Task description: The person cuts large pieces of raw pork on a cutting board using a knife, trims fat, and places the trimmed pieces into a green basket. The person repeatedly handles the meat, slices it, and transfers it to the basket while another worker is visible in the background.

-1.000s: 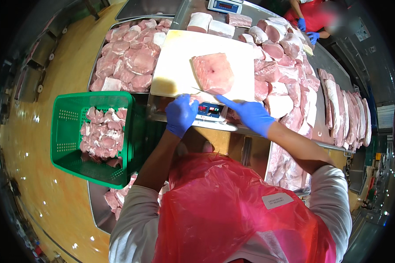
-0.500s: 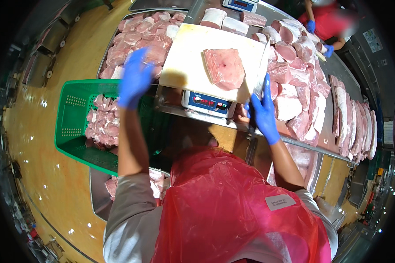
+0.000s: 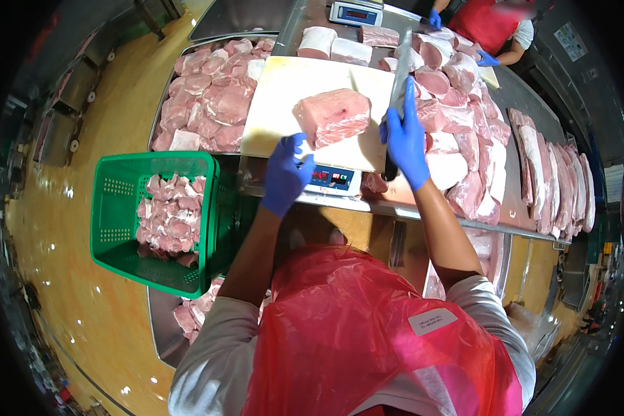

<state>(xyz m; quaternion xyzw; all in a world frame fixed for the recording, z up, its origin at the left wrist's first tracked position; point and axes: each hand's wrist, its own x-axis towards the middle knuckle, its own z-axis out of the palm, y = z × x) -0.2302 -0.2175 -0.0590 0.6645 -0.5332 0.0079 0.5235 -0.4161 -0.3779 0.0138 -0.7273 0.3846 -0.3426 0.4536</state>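
My left hand [image 3: 289, 173], in a blue glove, is at the board's front edge, just below a thick slab of pink meat [image 3: 333, 116], its fingers bent and apart. My right hand [image 3: 405, 142], also gloved, grips a long knife [image 3: 400, 69] along the right side of the white cutting board [image 3: 270, 90], blade pointing away from me. Under the board's front edge shows a scale [image 3: 333, 179] with a lit display.
A tray of cut meat [image 3: 208, 90] is at left, a green crate [image 3: 111, 229] of meat pieces nearer. Piled meat [image 3: 457, 166] and long loins [image 3: 548, 180] fill the right. A second scale [image 3: 356, 14] and a co-worker [image 3: 485, 28] are at the back.
My left hand swung left over the crate and has returned to the board. My right hand rose from the front edge to the board's right with the knife upright. The slab appears turned.
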